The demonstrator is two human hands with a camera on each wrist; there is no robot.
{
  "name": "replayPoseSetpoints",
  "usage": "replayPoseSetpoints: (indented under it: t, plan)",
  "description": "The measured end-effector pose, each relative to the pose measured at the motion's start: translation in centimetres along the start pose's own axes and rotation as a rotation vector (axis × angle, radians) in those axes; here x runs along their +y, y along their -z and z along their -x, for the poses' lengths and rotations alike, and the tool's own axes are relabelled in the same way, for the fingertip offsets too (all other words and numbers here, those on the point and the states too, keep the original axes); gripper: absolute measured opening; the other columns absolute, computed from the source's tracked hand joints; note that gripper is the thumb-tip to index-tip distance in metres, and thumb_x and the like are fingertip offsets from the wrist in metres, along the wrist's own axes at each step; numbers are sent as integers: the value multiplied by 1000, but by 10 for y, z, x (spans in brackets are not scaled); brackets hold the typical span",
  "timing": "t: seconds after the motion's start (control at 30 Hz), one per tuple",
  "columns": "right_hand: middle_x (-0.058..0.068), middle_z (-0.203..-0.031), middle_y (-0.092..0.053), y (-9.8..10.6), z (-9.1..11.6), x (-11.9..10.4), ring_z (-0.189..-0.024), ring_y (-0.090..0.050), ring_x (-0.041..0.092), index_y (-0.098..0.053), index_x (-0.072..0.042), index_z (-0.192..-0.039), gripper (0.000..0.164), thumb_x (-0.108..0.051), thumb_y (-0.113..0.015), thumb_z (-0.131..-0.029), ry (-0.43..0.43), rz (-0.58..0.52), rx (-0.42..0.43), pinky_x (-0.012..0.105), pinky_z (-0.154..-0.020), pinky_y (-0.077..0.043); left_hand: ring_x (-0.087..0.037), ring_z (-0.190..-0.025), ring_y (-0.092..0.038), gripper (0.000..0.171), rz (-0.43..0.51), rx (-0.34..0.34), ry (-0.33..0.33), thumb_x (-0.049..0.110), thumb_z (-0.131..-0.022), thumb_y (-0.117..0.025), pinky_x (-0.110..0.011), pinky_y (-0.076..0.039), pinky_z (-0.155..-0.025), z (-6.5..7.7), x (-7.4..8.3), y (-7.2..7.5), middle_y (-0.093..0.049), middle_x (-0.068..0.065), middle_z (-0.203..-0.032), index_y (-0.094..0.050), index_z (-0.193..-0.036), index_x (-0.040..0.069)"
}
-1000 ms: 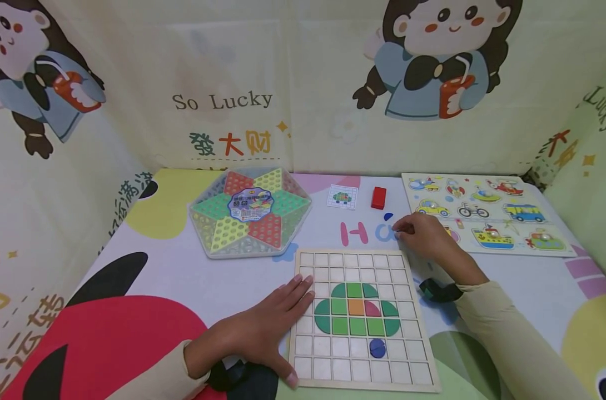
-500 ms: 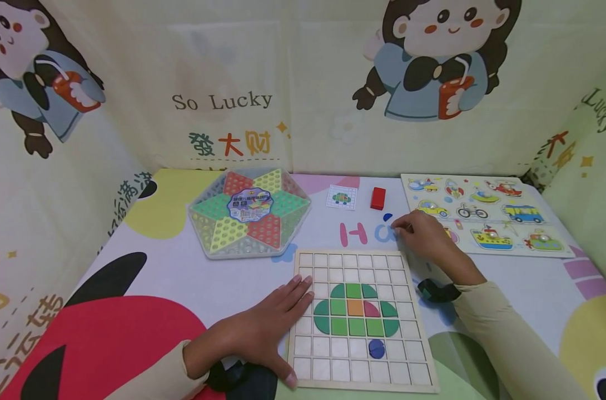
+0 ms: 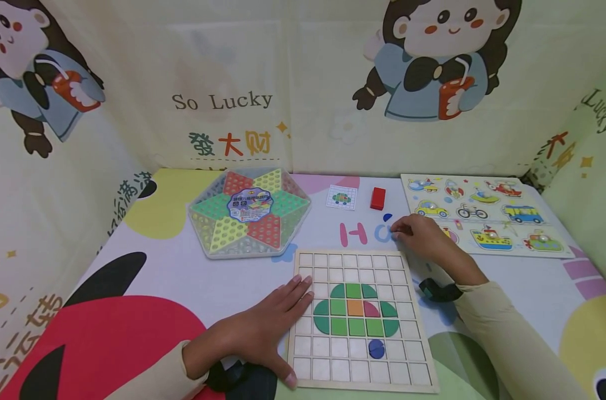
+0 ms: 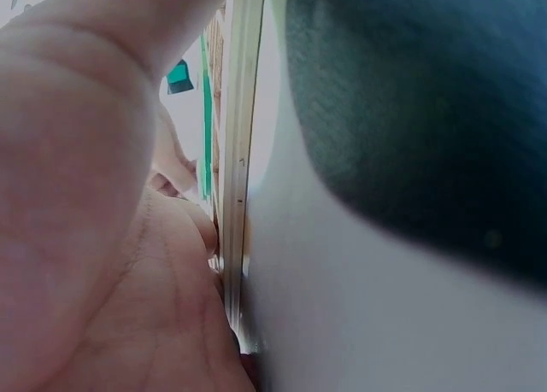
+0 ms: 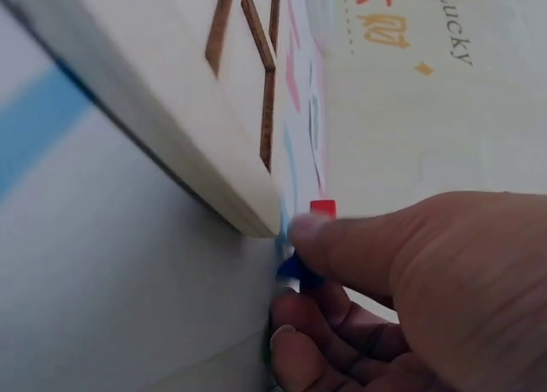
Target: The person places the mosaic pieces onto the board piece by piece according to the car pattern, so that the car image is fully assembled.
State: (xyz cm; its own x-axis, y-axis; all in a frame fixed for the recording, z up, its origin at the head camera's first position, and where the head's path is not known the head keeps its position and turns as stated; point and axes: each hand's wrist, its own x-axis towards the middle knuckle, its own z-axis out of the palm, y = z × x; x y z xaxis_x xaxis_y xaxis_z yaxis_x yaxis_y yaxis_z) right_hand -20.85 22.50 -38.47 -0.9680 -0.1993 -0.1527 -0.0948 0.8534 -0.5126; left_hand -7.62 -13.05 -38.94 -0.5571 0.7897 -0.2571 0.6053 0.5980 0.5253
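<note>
My left hand lies with straight fingers along the left edge of a wooden grid board, thumb at its lower corner. Green tiles, an orange tile and a pink quarter-round tile sit in the grid's middle. Lower down is a blue round with a line across it. Beyond the board's upper right corner, my right hand pinches a small dark blue piece between thumb and fingers; its outline is blurred and partly hidden. Another blue piece lies just past the fingertips.
A small pattern card and a red block lie behind the board. The right holds a vehicle picture puzzle board. A hexagonal Chinese checkers set stands at the back left. Printed fabric walls surround the table.
Both hands stay almost where they were; the right fingertips shift very slightly. The tiles on the board stay as they were.
</note>
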Motion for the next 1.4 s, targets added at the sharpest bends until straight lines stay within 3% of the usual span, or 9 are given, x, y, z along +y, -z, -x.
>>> replayPoseSetpoints:
  t: [0.3,0.53,0.7,1.1,1.4]
  plan:
    - [11,-104,-66,-2,7,-4,-93,-56,27,-68,-5,-108,16,-9,-67,-92,66,-67,-13,40,-83,-50,-24,-147,12,127,-1,1,-4,68,-67,-75,-53,-11,-114,0,0,0,9,-2,-163,-6,-157,13]
    - [11,-109,-64,-6,14,-11,-92,-57,25,-70,-4,-116,27,-4,-71,-88,151,-83,-25,38,-82,-52,-23,-146,13,127,-1,-3,8,70,-66,-74,-53,-11,-115,0,-1,-1,9,0,-163,-6,-158,14]
    - [10,-105,-64,-8,17,-15,-91,-57,24,-72,-4,-112,26,0,-71,-87,208,-83,-3,39,-82,-53,-24,-146,13,127,1,-2,7,69,-66,-75,-53,-11,-115,0,-1,-1,10,-1,-163,-6,-158,13]
    - [4,-97,-68,-14,24,-24,-81,-57,20,-75,-9,-106,19,-2,-68,-89,232,-103,-23,28,-67,-52,-23,-146,13,128,6,1,3,70,-66,-74,-54,-11,-114,-1,-2,-2,10,0,-162,-6,-158,14]
    - [-1,-100,-68,-17,34,-30,-89,-57,21,-76,-12,-103,18,-2,-69,-89,298,-224,-133,25,-72,-52,-22,-146,14,128,14,-6,9,72,-65,-73,-54,-10,-114,-1,-2,-2,11,2,-162,-5,-158,16]
